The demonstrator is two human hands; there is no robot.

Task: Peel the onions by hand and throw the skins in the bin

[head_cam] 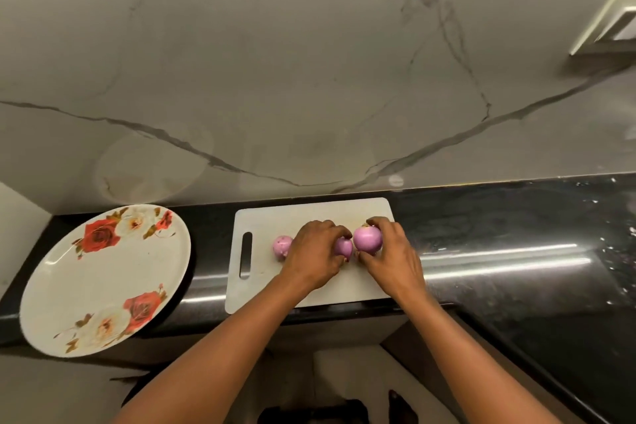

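The left hand [315, 251] curls round a small peeled onion [343, 247]; the right hand [392, 258] grips a larger onion [367, 239] just beside it; a third onion [282, 246] lies left of the left hand, all on a white cutting board [275, 289]; a floral plate [103, 282] sits farther left.

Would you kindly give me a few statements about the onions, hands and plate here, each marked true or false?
1. The right hand grips the largest onion. True.
2. The left hand lies flat on the cutting board, holding nothing. False: its fingers curl round the middle onion.
3. The leftmost onion lies on the board, gripped by neither hand. True.
4. The floral plate holds a pile of onion skins. False: nothing lies on it.
5. The plate sits to the right of the board. False: it sits to the left, on the black counter.
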